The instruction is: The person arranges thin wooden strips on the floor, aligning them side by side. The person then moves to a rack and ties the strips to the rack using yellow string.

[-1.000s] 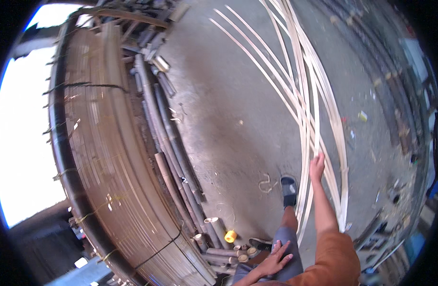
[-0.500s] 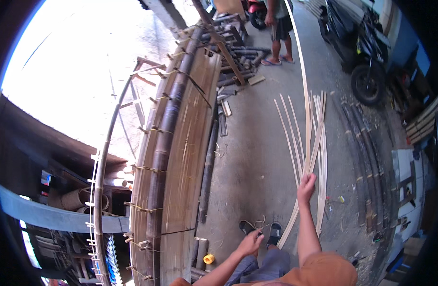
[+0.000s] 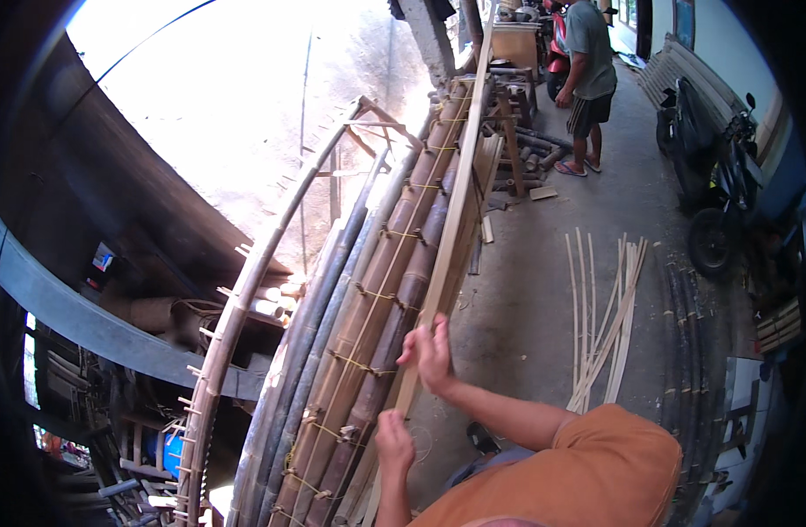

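A long pale bamboo strip (image 3: 449, 228) runs along the right side of a rack of lashed bamboo poles (image 3: 413, 290). My right hand (image 3: 433, 358) is closed around the strip near its lower part, the thumb side uppermost. Lower down and closer to me, my left hand (image 3: 394, 446) is curled into a fist by the strip's near end. What its fingers hold is hidden. Yellow ties (image 3: 374, 295) bind the dark poles, with short pegs sticking out between them. Several loose bamboo strips (image 3: 612, 316) lie fanned on the floor to my right.
A person (image 3: 589, 79) stands ahead near cut bamboo pieces (image 3: 543, 151). A dark motorbike (image 3: 715, 184) is parked at the right, with dark poles (image 3: 687, 325) on the floor below it. A curved pegged bamboo frame (image 3: 254, 285) stands left of the rack.
My view has turned left toward the rack. The right hand has brought the long strip over to the rack from above the loose strips, which stay on the floor. My hands are closer together.
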The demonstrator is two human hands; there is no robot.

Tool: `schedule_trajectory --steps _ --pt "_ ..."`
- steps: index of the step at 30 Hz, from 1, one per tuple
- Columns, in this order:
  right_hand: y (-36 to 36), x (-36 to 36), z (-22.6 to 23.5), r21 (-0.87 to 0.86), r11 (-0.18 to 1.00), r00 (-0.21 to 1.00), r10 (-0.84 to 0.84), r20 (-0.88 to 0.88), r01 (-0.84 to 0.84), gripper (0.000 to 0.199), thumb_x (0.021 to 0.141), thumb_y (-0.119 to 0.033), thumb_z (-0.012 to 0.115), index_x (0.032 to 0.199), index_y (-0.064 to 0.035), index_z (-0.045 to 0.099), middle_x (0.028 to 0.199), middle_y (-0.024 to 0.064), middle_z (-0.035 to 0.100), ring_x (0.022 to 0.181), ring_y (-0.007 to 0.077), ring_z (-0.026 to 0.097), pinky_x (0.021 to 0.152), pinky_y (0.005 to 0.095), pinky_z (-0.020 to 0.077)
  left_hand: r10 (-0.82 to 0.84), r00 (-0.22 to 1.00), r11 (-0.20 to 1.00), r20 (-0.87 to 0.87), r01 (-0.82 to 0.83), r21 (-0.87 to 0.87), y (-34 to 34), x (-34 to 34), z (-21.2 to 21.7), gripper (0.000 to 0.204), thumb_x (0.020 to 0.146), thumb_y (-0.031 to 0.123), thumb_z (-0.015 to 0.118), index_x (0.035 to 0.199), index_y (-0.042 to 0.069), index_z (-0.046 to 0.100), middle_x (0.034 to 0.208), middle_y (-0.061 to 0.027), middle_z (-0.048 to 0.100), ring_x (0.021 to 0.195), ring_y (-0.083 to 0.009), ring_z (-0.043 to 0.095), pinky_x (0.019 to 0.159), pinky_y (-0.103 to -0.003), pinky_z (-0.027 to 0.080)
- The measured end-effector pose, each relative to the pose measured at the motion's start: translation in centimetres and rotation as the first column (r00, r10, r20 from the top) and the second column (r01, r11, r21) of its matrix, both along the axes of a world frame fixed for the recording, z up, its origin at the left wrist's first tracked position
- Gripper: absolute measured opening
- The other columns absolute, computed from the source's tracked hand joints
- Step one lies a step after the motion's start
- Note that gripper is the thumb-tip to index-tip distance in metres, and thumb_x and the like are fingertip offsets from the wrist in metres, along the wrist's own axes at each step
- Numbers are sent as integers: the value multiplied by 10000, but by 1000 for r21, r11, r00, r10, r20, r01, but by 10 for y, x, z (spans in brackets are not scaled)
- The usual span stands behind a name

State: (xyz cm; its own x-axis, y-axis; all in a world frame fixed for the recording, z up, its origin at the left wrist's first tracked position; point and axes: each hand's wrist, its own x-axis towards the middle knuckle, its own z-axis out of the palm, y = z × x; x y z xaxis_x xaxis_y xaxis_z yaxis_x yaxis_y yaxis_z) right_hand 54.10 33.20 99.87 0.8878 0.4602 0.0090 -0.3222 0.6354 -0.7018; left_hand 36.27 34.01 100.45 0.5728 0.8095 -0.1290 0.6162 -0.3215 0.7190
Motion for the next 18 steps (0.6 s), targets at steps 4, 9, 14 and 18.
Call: schedule_trajectory --steps 4,9,14,18 --pt "42 -61 -21 16 965 965 261 30 -261 244 1055 -180 408 1263 -90 317 960 102 615 817 168 645 738 317 566 232 969 939 -85 -201 279 49 -73 8 445 1028 406 445 877 20 607 667 -229 578 657 -420 566 697 -509 417" --pt "57 -50 -49 -387 635 690 724 -2 -668 363 1020 -219 507 1307 -33 384 1020 82 646 888 127 633 777 292 525 354 876 864 -328 -171 474 115 -127 -5 514 1020 474 416 858 46 651 765 -209 641 872 -410 590 874 -548 352" --pt "2 55 -64 -538 382 427 903 45 -751 384 1002 -270 546 1287 -13 536 1051 70 643 889 131 648 798 302 526 389 808 860 -442 -147 488 149 -123 -47 468 1001 418 447 880 24 669 916 -239 651 918 -430 596 848 -565 410" --pt "-69 177 -98 -606 368 560 814 -157 -705 313 1023 -259 525 1251 -50 572 1076 48 643 867 109 629 791 281 519 544 765 760 -345 -275 588 159 -45 -51 427 983 375 476 980 -2 677 967 -258 646 956 -443 597 834 -557 432"
